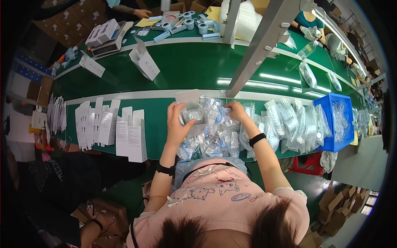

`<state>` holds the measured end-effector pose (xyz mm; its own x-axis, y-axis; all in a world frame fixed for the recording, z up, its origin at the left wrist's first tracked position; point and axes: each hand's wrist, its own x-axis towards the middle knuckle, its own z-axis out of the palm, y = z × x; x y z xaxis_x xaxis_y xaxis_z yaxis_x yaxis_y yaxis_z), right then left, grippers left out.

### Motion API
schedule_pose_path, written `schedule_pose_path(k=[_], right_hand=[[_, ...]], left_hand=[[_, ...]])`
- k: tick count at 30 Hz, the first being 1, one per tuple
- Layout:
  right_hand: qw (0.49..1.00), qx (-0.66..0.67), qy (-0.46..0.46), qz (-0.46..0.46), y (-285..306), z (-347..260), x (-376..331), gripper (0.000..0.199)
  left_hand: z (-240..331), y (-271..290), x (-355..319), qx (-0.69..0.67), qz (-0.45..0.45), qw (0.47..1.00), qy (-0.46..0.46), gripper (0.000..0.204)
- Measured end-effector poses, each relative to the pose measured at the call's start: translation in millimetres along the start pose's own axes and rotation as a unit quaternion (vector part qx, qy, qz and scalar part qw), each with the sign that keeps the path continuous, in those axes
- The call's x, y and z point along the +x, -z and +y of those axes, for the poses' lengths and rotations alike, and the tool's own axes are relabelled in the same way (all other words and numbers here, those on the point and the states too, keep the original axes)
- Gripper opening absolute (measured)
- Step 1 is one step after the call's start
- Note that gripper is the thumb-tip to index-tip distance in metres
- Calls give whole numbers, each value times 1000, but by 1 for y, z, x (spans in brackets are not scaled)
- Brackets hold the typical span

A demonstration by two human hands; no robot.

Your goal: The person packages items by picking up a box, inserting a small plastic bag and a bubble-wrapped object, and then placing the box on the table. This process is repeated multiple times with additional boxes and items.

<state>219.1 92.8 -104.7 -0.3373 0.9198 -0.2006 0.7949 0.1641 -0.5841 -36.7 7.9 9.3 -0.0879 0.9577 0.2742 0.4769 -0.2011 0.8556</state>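
My left hand (178, 126) is curled round an open white carton (188, 97), fingers on its left side and thumb at the front. Inside the carton sits a clear bubble-wrap pouch (193, 115). Just to the right, a heap of small clear plastic bags (217, 138) with blue and white parts lies along the near side of the bench. At the heap's upper right edge, the fingers of my right hand (237, 110) are pinched on a small clear plastic bag; its contents are hidden by the fingers.
Folded white cartons (131, 138) stand at my left. Several bubble-wrap pouches (289, 120) lean in a row at my right, before a blue bin (331, 142). A metal post (258, 53) rises ahead beside a green conveyor belt (186, 62). Co-workers sit across and at left.
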Motion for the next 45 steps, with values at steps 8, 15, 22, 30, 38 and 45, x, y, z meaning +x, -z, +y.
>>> schedule_pose_path(k=[8,15,22,30,38,45], right_hand=[[969,174,64,165,90,-74,-52,25],[864,227,384,232,74,-166,-56,23],[883,-42,464,52,31,-156,-36,48],[925,322,200,2,2,-136,-14,98],[890,340,181,244,34,-138,141,92],[888,254,108,367,23,-107,215,91]], left_hand=[[5,5,4,31,49,995,87,19],[-28,3,7,-52,84,991,94,16],[-20,12,8,-60,32,982,174,16],[-45,34,-5,-234,52,965,107,66],[-155,109,-86,660,-78,739,111,90],[-53,25,-37,398,-215,869,202,87]])
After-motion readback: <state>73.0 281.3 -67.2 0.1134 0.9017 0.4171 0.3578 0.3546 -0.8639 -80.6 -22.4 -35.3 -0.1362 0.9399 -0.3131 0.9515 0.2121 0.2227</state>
